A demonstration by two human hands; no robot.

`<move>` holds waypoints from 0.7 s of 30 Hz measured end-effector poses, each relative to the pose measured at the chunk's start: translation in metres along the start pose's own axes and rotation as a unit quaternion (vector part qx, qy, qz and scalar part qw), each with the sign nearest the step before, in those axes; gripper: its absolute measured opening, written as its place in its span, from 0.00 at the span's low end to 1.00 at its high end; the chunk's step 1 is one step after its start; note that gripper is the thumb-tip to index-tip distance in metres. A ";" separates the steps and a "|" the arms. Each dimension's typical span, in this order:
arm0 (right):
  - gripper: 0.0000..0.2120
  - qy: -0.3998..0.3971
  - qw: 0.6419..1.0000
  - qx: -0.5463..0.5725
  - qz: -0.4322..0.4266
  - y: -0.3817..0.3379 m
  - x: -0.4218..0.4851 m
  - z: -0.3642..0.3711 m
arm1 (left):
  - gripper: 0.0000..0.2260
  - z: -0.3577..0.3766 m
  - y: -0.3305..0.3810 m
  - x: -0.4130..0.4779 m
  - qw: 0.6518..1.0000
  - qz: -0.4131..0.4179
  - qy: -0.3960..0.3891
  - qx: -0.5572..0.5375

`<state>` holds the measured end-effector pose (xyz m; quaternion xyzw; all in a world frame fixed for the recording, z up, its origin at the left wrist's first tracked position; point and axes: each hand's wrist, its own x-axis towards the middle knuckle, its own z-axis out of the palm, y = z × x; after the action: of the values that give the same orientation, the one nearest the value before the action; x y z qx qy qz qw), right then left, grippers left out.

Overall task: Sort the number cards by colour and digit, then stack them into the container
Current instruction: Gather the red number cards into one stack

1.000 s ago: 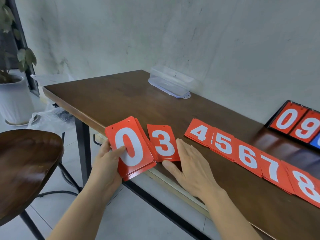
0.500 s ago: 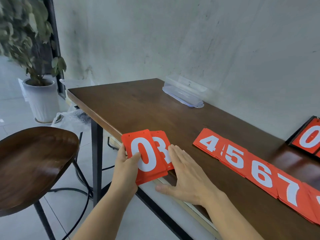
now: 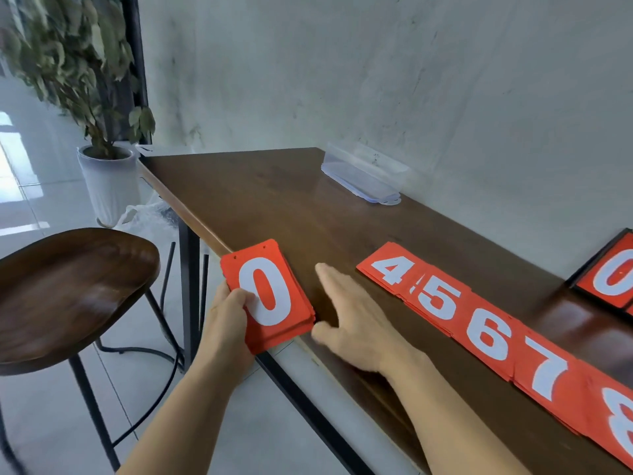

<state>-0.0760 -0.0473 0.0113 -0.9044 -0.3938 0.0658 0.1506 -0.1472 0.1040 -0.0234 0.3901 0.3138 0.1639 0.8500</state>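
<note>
left hand (image 3: 226, 320) grips the stack (image 3: 270, 296), 0 on top, at the tabletop (image 3: 274, 200) edge, probably to gather piles in order; right hand (image 3: 356, 323), fingers straight, is just beside it. container (image 3: 366, 173) sits well apart.

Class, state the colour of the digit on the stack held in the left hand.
White digit, on red; head view.

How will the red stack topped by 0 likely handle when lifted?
Probably stiff: the red stack overhangs the table without sagging. Likely to slide apart: its edges look stepped, and the left hand grips one side.
</note>
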 end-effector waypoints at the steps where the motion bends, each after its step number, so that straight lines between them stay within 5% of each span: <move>1: 0.37 0.023 0.998 -0.034 0.041 0.013 0.003 -0.004 | 0.15 0.001 -0.002 -0.001 1.000 0.002 0.000 -0.006; 4: 0.39 0.047 0.972 -0.138 0.187 0.052 0.017 -0.008 | 0.16 0.003 -0.009 -0.007 1.000 0.010 0.009 -0.026; 8: 0.44 0.006 0.963 -0.130 0.236 0.068 0.032 -0.001 | 0.18 0.001 -0.015 -0.017 0.999 0.032 0.019 -0.035; 21: 0.47 -0.039 0.990 -0.135 -0.007 0.038 -0.016 0.012 | 0.15 -0.012 -0.025 -0.048 0.997 0.048 0.041 -0.050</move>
<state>-0.0633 -0.0810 -0.0126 -0.9103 -0.4111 0.0462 0.0116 -0.1904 0.0694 -0.0286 0.3550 0.3208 0.2363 0.8457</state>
